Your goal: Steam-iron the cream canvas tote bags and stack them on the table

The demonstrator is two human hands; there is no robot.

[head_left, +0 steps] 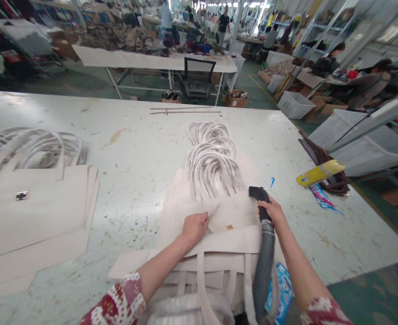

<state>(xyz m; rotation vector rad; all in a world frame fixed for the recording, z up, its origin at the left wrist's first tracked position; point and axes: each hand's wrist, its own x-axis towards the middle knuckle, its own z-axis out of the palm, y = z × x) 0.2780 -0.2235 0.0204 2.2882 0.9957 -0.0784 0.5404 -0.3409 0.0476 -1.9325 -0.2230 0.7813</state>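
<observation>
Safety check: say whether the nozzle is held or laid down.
Held: the right hand wraps around the nozzle.

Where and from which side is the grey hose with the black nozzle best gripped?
Probably by the straight black neck, from the right, as the right hand holds it: it looks stiff and slim, and the angled nozzle points left, away from the palm. The ribbed grey hose below curves, so it would likely steer less well.
</observation>
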